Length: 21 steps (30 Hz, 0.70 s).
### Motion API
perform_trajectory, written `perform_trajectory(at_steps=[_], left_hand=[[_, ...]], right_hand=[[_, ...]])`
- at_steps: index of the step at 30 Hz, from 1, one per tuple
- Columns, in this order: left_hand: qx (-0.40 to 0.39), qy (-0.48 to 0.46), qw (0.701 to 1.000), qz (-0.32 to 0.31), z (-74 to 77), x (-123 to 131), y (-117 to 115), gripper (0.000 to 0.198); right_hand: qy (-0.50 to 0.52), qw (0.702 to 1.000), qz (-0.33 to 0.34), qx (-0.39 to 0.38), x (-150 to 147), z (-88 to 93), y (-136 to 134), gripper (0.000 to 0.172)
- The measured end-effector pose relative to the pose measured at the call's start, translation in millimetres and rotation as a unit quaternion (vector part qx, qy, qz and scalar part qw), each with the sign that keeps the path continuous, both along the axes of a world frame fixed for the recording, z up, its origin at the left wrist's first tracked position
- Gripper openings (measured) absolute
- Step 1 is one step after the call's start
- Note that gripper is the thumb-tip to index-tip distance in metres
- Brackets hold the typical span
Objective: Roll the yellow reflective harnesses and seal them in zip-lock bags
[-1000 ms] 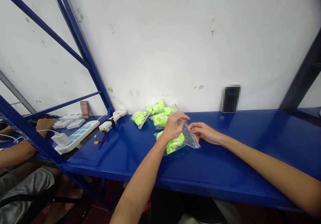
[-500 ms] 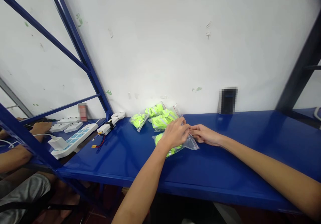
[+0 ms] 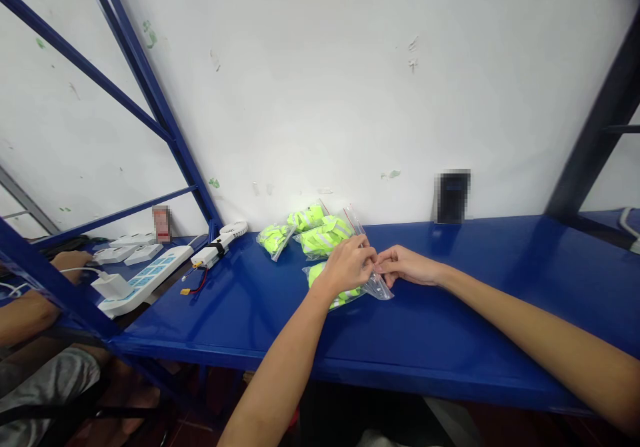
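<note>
A clear zip bag with a yellow-green reflective item inside lies on the blue table, its open-end plastic stretching to the right. My left hand is closed on this bag from above, covering part of it. Fingertips of my right hand pinch the bag's edge, close beside the left fingers. Behind them, toward the wall, rest more bagged yellow-green items: a larger one, one at the back and one at the left.
At the left of the blue table are a white handheld fan, a battery pack with wires and a power strip. A dark blurred object leans on the wall. Another person's arm shows at far left.
The view has shifted slightly. My right hand's fingers have changed their pinch at the bag's edge, and my left hand stays over the bag.
</note>
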<state>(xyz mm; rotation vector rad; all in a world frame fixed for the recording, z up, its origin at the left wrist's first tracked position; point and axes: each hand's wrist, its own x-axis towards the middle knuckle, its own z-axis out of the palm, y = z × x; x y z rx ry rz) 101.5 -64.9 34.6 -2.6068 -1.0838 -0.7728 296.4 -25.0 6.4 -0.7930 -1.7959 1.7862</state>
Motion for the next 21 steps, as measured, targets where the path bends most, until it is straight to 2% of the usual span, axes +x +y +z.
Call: perform_trajectory(at_steps=[11,17,21], left_hand=[[-0.009,-0.013,1.0,0.013,-0.6,-0.1,0.7,0.014],[-0.011,-0.029,0.999,0.014,0.3,-0.5,-0.7,0.028],[-0.02,-0.016,1.0,0.005,1.1,-0.9,-0.3,0.02]], right_hand=[[0.008,1.0,-0.001,0.009,-1.8,1.7,-2.0,0.029],[0.012,1.0,-0.011,0.022,-2.2,-0.7,-1.7,0.034],[0.008,1.0,-0.013,0.027,-1.7,-1.9,-0.9,0.038]])
